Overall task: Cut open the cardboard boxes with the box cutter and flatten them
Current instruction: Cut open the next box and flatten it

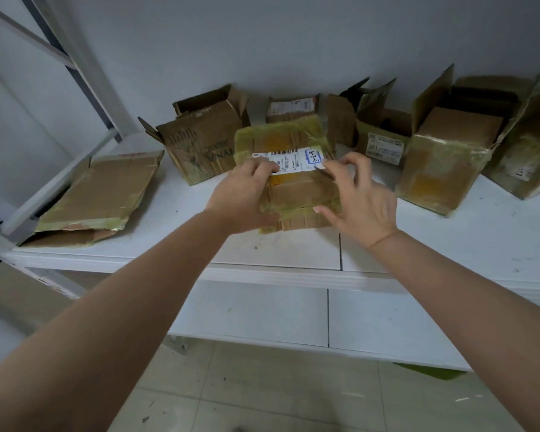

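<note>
Presently both hands are on the taped parcel box [289,169] at the middle of the white shelf [449,244]. The left hand [242,198] grips the box's left side, fingers curled over the top onto the shipping label [289,159]. The right hand [360,194] pinches a thin dark blade-like item, judged to be the box cutter [325,173], with its tip at the label's right end; the handle is hidden, so the tool cannot be confirmed.

Handling assessment: the box looks light and fairly stiff, though creased and softened at the corners. Glossy yellowish tape wraps most faces and is likely slippery, so bare cardboard edges and corners offer the surer hold. Steadying is best done on the left side, clear of the cutting line.

Edges and room: the box sits near the shelf's front lip, with bare shelf just near of it. A flattened box [97,194] lies at the left end, overhanging the front edge. An opened printed box [203,145] stands just left and far of the work; further opened boxes [449,157] crowd the right and far side against the wall. Open room for flattening lies mainly near and near-right.
</note>
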The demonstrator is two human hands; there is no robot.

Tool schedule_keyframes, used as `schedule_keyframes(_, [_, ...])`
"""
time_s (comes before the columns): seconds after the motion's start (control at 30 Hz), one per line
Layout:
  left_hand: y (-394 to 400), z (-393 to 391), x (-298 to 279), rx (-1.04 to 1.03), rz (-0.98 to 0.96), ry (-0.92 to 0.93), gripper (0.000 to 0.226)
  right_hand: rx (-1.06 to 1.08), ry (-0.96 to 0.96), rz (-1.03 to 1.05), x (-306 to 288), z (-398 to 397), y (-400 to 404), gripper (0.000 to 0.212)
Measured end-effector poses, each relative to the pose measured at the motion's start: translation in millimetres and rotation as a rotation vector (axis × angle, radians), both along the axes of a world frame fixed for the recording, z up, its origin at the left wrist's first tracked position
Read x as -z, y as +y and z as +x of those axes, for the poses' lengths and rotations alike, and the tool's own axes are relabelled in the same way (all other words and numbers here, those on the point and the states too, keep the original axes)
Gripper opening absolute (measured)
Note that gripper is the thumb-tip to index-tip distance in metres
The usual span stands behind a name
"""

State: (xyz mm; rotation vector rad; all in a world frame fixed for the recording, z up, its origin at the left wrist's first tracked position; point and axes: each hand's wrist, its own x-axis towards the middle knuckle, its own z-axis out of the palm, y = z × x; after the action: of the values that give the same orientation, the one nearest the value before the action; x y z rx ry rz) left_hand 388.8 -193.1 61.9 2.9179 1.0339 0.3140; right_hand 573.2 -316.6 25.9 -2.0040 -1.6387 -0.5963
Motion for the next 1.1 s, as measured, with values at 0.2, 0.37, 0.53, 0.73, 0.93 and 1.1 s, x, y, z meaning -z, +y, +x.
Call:
schedule_keyframes(0.2, [2,5,25,-0.046,0.127,-0.096,0.087,-0.007,0.004,-0.034,22,6,6,0.074])
schedule_keyframes(0.37, [4,5,32,-0.057,0.220,-0.099,0.083,-0.007,0.030,0.007,32,6,15,0.065])
schedule_keyframes(0.53, [5,5,24,-0.036,0.259,-0.032,0.078,-0.013,0.007,-0.017,19,10,15,0.058])
schedule_keyframes(0.73, [16,9,-3,0.028,0.348,0.108,0.074,0.001,-0.059,-0.147,-9,22,14,0.056])
schedule_keyframes(0.93, [24,11,-22,0.064,0.452,0.101,0.080,0.080,-0.136,-0.233,-37,17,18,0.072])
schedule_keyframes(1.1, [29,5,-25,0.123,0.594,0.068,0.074,0.086,-0.121,-0.223,-49,16,26,0.071])
